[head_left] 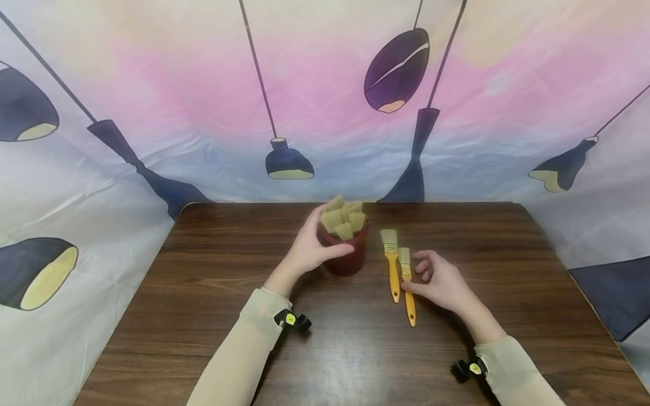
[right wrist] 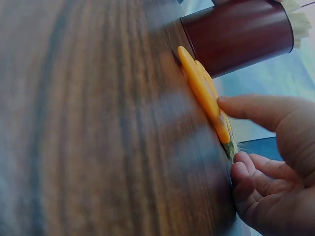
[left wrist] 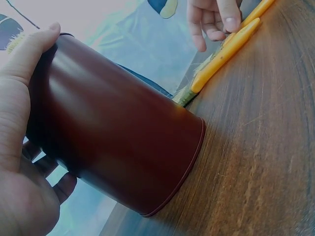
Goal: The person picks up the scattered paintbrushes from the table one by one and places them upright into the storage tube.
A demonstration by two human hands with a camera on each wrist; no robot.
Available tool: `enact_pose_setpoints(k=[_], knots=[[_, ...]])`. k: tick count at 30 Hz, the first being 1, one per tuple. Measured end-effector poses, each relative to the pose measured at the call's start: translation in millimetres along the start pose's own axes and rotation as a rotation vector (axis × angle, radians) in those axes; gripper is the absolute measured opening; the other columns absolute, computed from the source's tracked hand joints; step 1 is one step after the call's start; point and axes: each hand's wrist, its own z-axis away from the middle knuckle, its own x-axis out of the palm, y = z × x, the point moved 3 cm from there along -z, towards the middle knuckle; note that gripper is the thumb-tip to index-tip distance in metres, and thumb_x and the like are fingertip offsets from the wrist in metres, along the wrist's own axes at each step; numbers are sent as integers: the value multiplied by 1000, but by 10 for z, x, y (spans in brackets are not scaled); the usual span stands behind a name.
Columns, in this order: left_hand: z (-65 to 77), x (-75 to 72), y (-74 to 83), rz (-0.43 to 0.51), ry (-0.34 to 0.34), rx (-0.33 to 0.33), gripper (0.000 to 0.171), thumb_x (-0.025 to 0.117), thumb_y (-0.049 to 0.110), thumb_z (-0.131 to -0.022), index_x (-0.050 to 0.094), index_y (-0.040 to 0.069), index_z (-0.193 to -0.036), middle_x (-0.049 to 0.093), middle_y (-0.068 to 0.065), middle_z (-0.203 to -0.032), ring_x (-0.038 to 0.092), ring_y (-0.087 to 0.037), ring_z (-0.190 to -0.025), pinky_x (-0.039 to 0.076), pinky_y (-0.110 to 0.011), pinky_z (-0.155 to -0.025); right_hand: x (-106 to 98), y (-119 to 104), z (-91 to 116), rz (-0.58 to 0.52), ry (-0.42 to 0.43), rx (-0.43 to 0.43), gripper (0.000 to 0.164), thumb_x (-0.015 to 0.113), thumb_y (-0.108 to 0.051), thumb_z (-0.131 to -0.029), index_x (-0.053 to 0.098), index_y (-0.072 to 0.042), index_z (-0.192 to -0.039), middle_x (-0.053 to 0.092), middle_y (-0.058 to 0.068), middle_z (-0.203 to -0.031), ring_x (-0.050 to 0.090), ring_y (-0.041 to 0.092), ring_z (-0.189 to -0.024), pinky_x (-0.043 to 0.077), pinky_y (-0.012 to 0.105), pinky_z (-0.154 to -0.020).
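Note:
A dark red cup (head_left: 350,256) stands upright on the table with several paintbrushes (head_left: 342,217) in it, their pale bristles upward. My left hand (head_left: 317,239) grips the cup, thumb across the front near the rim and fingers around the far side. To the cup's right, two flat paintbrushes with yellow handles lie side by side: a wider one (head_left: 392,268) and a narrower one (head_left: 408,290), bristles pointing away from me. My right hand (head_left: 442,282) is beside the narrower brush, thumb tip at its handle (right wrist: 204,91) and the other fingers loosely bent near its bristle end.
The brown wood-grain table (head_left: 218,293) extends around the cup and brushes. Behind it hangs a cloth backdrop (head_left: 203,113) printed with dark lamps. Each wrist wears a small black camera, one on the left (head_left: 294,320) and one on the right (head_left: 467,369).

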Motion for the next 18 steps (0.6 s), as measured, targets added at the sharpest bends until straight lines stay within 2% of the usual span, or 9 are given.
enact_pose_setpoints(k=[3,10,13,17,18], knots=[[3,-5,9,-6,2,-3,102,96,28,-82,41,33,-168,41,8,-171,39,-17,-156,31,-58,-127,-5,19,-10,10,-11,18,73,97,-30,-84,61,4,-139,68,5,-101,62,16,-83,53,36,-74],[1,5,7,4,-7,-20,104,95,24,-82,39,31,-169,40,4,-171,41,-20,-154,34,-59,-125,-90,90,-31,53,-14,39,56,93,-25,-86,70,5,-126,68,3,-91,63,15,-76,53,34,-68],[27,-5,168,12,-14,-45,103,93,18,-83,38,22,-170,40,-3,-171,41,-25,-154,33,-60,-126,-139,116,-33,62,-19,63,48,91,-19,-87,71,5,-124,68,4,-91,63,16,-78,54,35,-67],[19,3,169,2,-17,-66,104,92,13,-83,36,16,-170,39,-9,-172,40,-29,-155,33,-60,-126,-178,137,-28,60,-28,80,43,91,-21,-88,73,3,-119,68,5,-91,64,17,-79,54,34,-65],[10,8,112,0,-15,-66,105,92,13,-83,36,17,-171,38,-8,-172,40,-29,-155,33,-60,-126,-179,144,-27,57,-28,82,42,92,-23,-89,74,2,-118,69,4,-91,64,17,-79,54,33,-65]])
